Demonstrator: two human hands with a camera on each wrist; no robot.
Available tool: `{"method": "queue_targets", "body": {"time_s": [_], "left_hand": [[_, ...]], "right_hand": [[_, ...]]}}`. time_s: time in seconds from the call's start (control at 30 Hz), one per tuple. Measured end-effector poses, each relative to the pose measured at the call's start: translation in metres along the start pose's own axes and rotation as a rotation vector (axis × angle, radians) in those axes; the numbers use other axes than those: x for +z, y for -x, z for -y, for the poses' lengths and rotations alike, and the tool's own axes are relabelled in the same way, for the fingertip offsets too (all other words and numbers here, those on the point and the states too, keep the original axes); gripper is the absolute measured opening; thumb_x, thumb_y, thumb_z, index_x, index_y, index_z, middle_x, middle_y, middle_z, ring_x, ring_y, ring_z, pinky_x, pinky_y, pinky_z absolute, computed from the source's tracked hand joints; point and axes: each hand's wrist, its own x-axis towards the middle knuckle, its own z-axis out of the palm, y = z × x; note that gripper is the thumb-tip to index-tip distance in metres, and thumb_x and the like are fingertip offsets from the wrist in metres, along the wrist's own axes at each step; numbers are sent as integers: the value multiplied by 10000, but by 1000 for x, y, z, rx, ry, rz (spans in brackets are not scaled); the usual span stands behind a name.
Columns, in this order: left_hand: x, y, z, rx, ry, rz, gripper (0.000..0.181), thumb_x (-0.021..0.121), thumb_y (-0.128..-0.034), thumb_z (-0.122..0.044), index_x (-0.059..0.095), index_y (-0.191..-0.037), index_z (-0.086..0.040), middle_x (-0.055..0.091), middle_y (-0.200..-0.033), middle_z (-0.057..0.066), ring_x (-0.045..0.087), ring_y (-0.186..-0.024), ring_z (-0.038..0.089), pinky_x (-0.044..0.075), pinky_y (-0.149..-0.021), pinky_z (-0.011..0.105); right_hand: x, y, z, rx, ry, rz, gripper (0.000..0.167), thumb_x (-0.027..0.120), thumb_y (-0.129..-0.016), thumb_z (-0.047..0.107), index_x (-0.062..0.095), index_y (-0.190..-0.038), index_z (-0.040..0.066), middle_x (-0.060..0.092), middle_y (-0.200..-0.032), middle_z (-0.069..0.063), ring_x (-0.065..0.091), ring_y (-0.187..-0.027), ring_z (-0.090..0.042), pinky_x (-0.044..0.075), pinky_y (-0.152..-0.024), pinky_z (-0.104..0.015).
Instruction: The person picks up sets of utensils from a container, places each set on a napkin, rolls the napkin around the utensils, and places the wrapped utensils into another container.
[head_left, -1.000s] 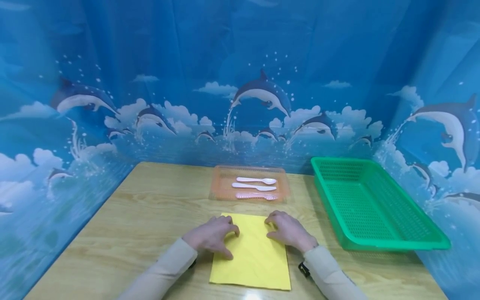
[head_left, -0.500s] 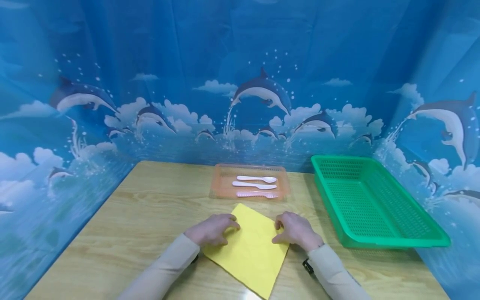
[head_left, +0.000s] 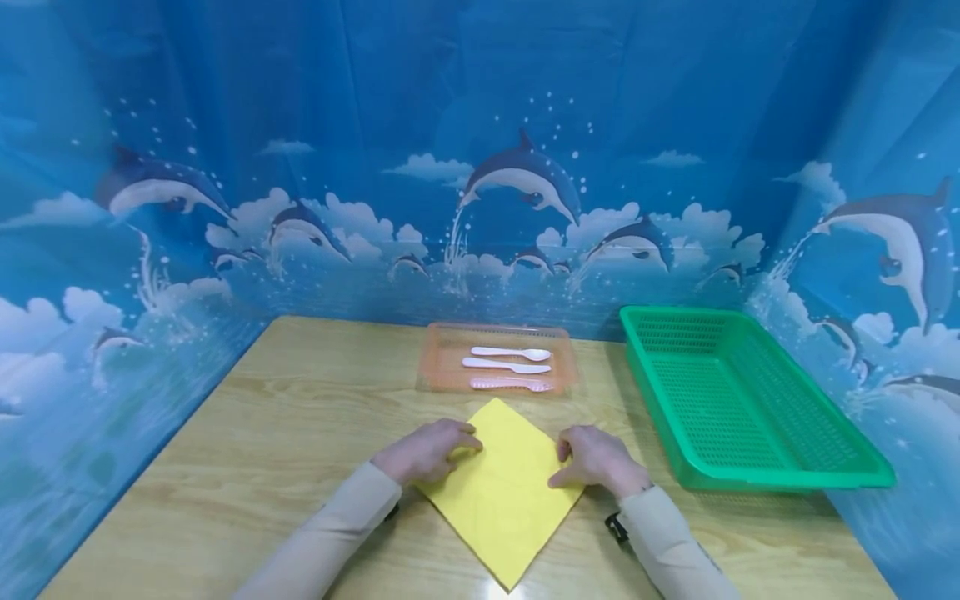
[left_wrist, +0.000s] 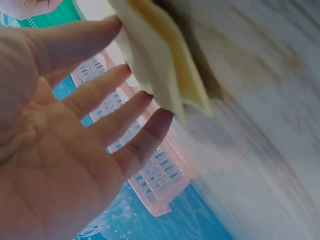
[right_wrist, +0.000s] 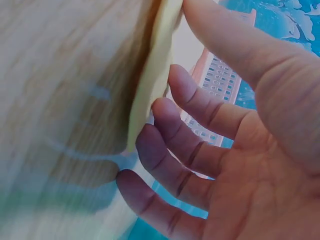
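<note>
Yellow cloth (head_left: 513,496) turned diamond-wise; fingers (head_left: 465,439) partly hide edges.

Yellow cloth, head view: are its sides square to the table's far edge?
No, the yellow cloth lies cornerwise, with one corner pointing at the orange tray and the opposite corner toward the wearer.

Can count two hands, left hand (head_left: 426,452) and right hand (head_left: 597,460), one yellow cloth (head_left: 510,496), two baskets, orange basket (head_left: 441,367) and green basket (head_left: 780,479), one table (head_left: 292,408), one spoon (head_left: 504,352), one knife (head_left: 504,365), one unclear utensil (head_left: 506,384).
</note>
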Motion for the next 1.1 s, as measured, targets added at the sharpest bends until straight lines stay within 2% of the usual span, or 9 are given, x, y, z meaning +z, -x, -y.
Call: {"method": "queue_targets", "body": {"time_s": [0.13,0.27,0.33,0.4,0.57,0.7,0.8,0.93,1.1], "left_hand": [[-3,-1,2,1,-12,19,473,662,-855,35,641,-1284,-162,506,-1459,114,473,-1344,311,379,-1131,471],[-7,-4,6,5,27,10,424,658,-866,23,649,-1263,-124,548,-1412,115,500,-1315,309,400,-1115,468],[-9,-7,9,13,45,-31,361,651,-888,-3,659,-1239,-89,597,-1345,119,543,-1267,302,432,-1088,455],[-11,-10,12,6,59,-97,296,649,-910,-39,671,-1204,-58,647,-1264,115,596,-1198,293,476,-1042,436],[-20,-20,21,-76,31,-321,147,672,-915,-102,720,-1048,-62,721,-1023,91,679,-954,259,564,-822,433],[-25,-30,29,-135,-7,-451,49,693,-904,-114,737,-922,-100,719,-898,40,674,-816,202,565,-696,387],[-27,-34,34,-187,-31,-507,52,692,-911,-143,739,-904,-122,711,-876,35,671,-779,198,553,-642,388],[-28,-40,40,-268,-56,-558,137,688,-925,-210,735,-998,-103,681,-938,80,669,-761,238,537,-588,406],[-29,-48,48,-330,-86,-579,286,703,-910,-311,723,-1087,-87,670,-1040,119,676,-745,275,541,-569,398]], "right_hand": [[-1,-1,0,-3,-6,-7,388,894,-653,372,571,-765,190,578,-804,54,500,-740,-155,403,-619,-320],[-3,0,0,-14,-31,-8,380,896,-657,348,574,-765,178,576,-799,49,495,-737,-153,410,-625,-312],[-2,0,-2,-23,-55,-8,380,898,-657,330,572,-768,171,571,-800,46,492,-740,-153,415,-636,-309],[0,1,-3,-29,-83,-11,379,898,-658,318,571,-772,166,568,-802,43,490,-744,-149,422,-646,-309],[1,0,-6,-33,-134,-34,353,880,-685,310,584,-792,148,586,-810,36,502,-750,-137,454,-676,-319],[0,-1,-5,-26,-161,-49,331,858,-719,295,602,-853,132,623,-861,19,551,-798,-139,500,-732,-354],[-1,-3,-2,-26,-172,-58,321,844,-737,294,625,-904,129,651,-909,-1,589,-849,-153,521,-777,-388],[1,-6,1,-39,-167,-83,303,827,-757,309,651,-930,134,665,-930,-11,605,-868,-160,527,-783,-407],[2,-10,5,-50,-149,-131,273,815,-782,316,674,-933,138,682,-945,-8,623,-885,-161,534,-794,-412]]}}
